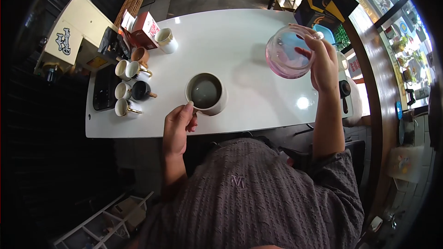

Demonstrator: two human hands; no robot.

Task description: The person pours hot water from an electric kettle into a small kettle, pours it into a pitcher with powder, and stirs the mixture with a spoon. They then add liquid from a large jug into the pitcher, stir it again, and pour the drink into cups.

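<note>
My left hand (179, 123) is closed on the handle of a white mug (218, 105), which stands upright near the table's front edge. Its inside looks dark grey with small bright spots; whether that is liquid I cannot tell. Over the right part of the table, my right hand (321, 57) grips a clear, pink-tinted glass jar (287, 55) from its right side. The jar is tilted, its round end turned toward the middle of the table. Fingers show through the glass.
At the left of the white table (230, 32) stand several small cups, including a black cup (140, 90) and a brown cup (140, 56). Behind them are a white tumbler (166, 41) and a red box (145, 30). A blue container (324, 33) stands at the back right.
</note>
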